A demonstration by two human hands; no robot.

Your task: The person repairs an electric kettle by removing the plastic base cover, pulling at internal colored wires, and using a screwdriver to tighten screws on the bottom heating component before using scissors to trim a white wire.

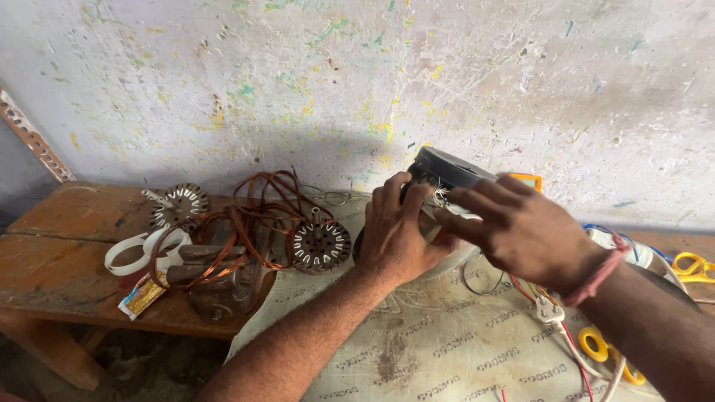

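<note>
On the printed woven mat [447,350], left hand [395,231] and right hand [514,227] clasp fingers round a smooth black-and-white round motor housing [447,170], mostly hidden, beside tangled glossy copper wire [246,216]

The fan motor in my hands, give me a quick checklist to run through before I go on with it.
1. Left hand steadying the fan motor: ok.
2. Right hand fingers at the white wire ends: ok.
3. White plug lying loose on the mat: ok.
4. Wire ends bare or insulated: cannot tell.
5. Copper wire coil apart from the hands: ok.
6. Yellow meter readable: cannot tell, mostly hidden.
</note>
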